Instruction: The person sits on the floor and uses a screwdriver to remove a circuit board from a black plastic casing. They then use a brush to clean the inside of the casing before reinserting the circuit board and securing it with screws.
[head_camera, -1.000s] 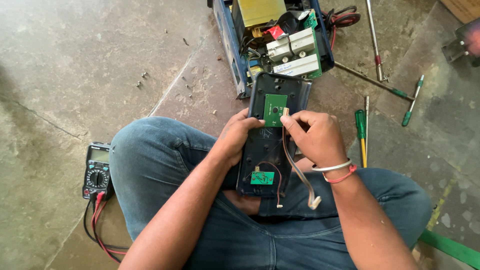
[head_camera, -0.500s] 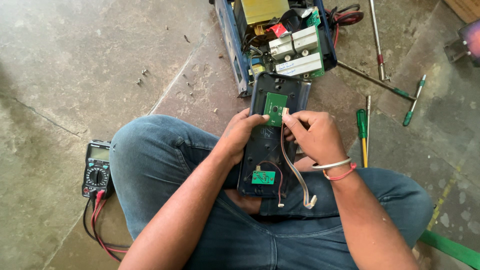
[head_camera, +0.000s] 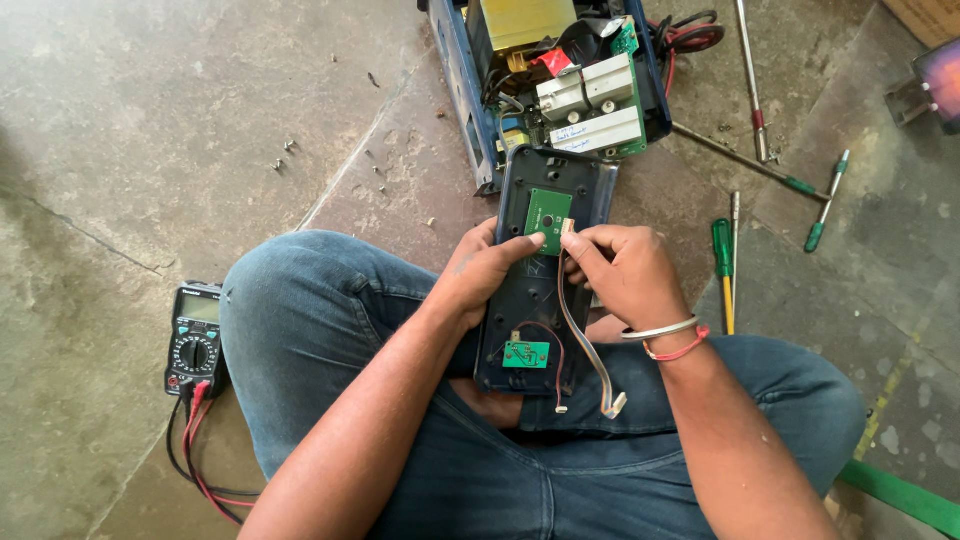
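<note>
**Both hands on the small green board at the top of the dark panel**

A person sits cross-legged on a concrete floor (head_camera: 150, 120) with a dark plastic panel (head_camera: 530, 300) resting across the lap. The left hand (head_camera: 485, 275) grips the panel's left edge, its thumb pressed onto the small green circuit board (head_camera: 548, 218) mounted near the panel's top. The right hand (head_camera: 625, 275) has its fingertips pinched together on the white connector (head_camera: 568, 228) at the board's right edge, where a flat ribbon cable (head_camera: 580, 340) begins.

Compared with a second ago, little has shifted: the right fingers sit a touch closer against the board, and the cable's loose end hangs lower over the thigh, free of anything. The board stays seated in the panel, so the work remains at that connector.

A second green board (head_camera: 526, 354) sits lower on the panel. Just beyond the panel stands an opened blue-framed device (head_camera: 560, 80) full of parts. Screwdrivers (head_camera: 722, 255) lie to the right, and a multimeter (head_camera: 195, 340) with red and black leads rests to the left of the knee.
</note>
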